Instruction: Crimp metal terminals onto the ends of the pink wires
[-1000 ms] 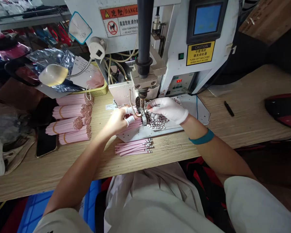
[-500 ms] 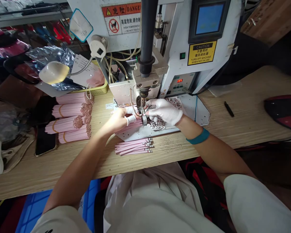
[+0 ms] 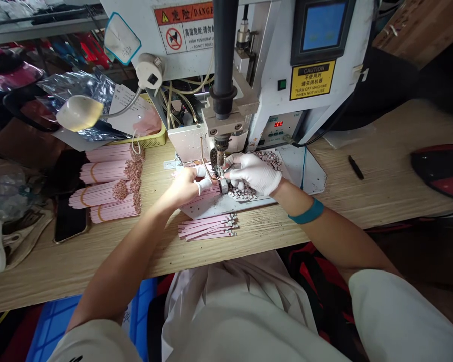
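Note:
My left hand (image 3: 186,186), with white cots on its fingertips, is closed in a pinch on a pink wire just left of the soldering tip (image 3: 221,160). The wire's end is hidden at the fingertips. From the other side my right hand (image 3: 254,173), in a white glove, closes its fingers right by the tip; whatever they grip is too small and covered to make out. A small metal block (image 3: 224,186) stands between the hands. More pink wires (image 3: 202,196) lie under my left hand, and many small metal-and-white parts (image 3: 245,193) are heaped under my right.
The soldering machine (image 3: 272,30) rises directly behind the hands. Pink strips with small end pieces (image 3: 207,229) lie at the front. Banded pink bundles (image 3: 105,171), a phone (image 3: 71,218) and a lamp head (image 3: 79,113) are at left, a black pen-like object (image 3: 356,167) at right.
The whole view has shifted slightly. Both hands keep nearly the same place and pinch beside the soldering tip.

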`<state>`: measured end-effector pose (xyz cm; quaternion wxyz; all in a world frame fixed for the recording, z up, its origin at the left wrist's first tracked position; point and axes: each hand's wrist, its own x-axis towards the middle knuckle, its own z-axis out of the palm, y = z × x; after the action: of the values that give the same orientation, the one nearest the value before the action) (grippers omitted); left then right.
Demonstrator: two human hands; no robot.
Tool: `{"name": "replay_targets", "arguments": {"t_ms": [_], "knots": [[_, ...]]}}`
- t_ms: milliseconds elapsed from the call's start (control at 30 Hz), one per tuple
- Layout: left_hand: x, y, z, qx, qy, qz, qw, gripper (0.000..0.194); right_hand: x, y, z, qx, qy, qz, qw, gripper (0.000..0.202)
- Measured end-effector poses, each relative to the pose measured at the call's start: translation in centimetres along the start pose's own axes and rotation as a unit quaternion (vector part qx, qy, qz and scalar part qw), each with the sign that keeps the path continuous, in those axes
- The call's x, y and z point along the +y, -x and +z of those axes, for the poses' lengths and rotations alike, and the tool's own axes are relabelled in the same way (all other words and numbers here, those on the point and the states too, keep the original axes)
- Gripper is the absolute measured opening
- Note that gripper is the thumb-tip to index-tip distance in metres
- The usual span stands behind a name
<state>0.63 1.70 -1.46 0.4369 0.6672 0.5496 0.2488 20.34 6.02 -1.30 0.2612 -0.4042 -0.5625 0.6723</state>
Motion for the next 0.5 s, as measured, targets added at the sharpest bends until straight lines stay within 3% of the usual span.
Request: {"name": "replay_targets", "arguments": {"t_ms": [200, 500], "knots": [[-0.5, -0.1, 0.0, 0.002, 0.001, -0.001, 1.000, 0.021, 0.1, -0.2, -0.1, -0.006, -0.005, -0.001, 1.000, 0.017], [0.7, -0.2, -0.2, 0.009, 0.012, -0.015, 1.000, 0.013, 0.1, -0.1, -0.2, 0.000, -0.002, 0.009, 1.000, 0.017]]}}
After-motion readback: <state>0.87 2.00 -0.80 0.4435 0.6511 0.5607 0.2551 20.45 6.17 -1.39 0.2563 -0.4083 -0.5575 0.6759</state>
